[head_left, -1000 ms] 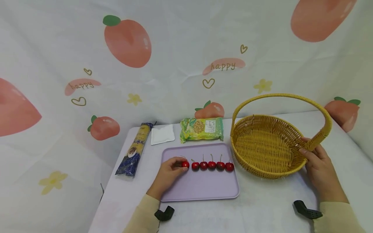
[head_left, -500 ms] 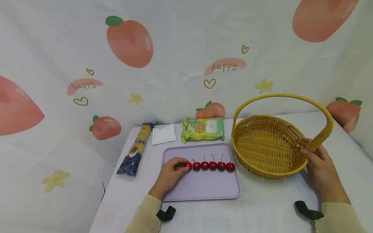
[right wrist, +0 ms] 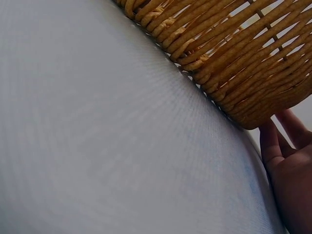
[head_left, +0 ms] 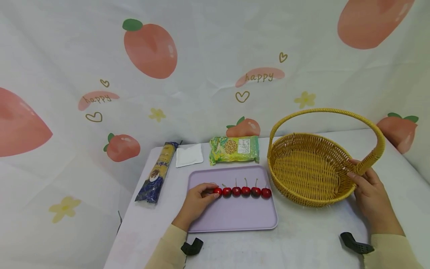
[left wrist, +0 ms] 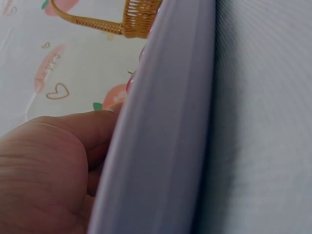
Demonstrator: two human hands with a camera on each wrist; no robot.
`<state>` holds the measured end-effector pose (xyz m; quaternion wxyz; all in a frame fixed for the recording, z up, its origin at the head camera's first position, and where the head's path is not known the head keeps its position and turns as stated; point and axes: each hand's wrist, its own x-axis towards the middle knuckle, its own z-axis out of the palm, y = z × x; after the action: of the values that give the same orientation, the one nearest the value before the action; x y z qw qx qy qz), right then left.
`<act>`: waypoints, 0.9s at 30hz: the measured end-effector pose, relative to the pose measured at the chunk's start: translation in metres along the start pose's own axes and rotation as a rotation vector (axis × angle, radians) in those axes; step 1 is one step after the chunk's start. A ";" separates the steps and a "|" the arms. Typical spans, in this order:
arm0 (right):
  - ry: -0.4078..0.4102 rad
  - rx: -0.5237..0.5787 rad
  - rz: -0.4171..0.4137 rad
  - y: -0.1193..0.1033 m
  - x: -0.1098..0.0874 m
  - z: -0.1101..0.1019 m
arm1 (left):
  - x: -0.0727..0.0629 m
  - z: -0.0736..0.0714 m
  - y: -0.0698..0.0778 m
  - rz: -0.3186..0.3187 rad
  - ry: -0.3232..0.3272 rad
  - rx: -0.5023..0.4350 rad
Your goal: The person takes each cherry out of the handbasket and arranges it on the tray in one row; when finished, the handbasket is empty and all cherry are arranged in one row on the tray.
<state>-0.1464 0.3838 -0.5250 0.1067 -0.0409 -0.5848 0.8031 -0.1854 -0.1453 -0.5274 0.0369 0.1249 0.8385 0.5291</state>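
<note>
Between thumb and fingers my left hand (head_left: 197, 201) pinches a red cherry (head_left: 218, 191) at the left end of a row. Several more dark red cherries (head_left: 246, 191), stems pointing up, continue that row to the right on a lilac tray (head_left: 235, 218). My right hand (head_left: 373, 200) grips the right rim of a yellow wicker basket (head_left: 304, 175), thumb outside near the handle's base. In the left wrist view the tray's side wall (left wrist: 161, 126) hides the left fingertips. The right wrist view shows the basket's woven side (right wrist: 234, 58) with fingers at its edge.
Behind the tray lie a green and yellow packet (head_left: 234, 149) and a white sachet (head_left: 189, 155). A blue and gold packet (head_left: 157, 173) lies at the left of the white table (head_left: 299, 239). A patterned cloth (head_left: 201, 93) hangs behind.
My left hand has moved slightly right with its cherry, bringing it closer to the rest of the row. The right hand keeps its hold on the basket, which stays in place.
</note>
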 end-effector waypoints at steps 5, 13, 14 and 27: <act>-0.005 0.021 -0.017 -0.001 0.000 0.000 | 0.000 0.000 0.000 -0.011 0.007 0.000; -0.027 0.063 -0.038 0.002 0.000 -0.001 | -0.001 0.001 0.000 -0.018 0.027 0.004; -0.024 0.056 -0.033 0.002 -0.001 -0.001 | -0.001 0.001 0.000 -0.020 0.027 0.006; -0.019 0.010 -0.026 0.000 -0.003 0.000 | -0.004 0.000 0.002 -0.023 0.020 0.028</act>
<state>-0.1440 0.3829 -0.5254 0.1118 -0.0251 -0.5824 0.8048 -0.1816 -0.1451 -0.5258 0.0327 0.1105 0.8477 0.5178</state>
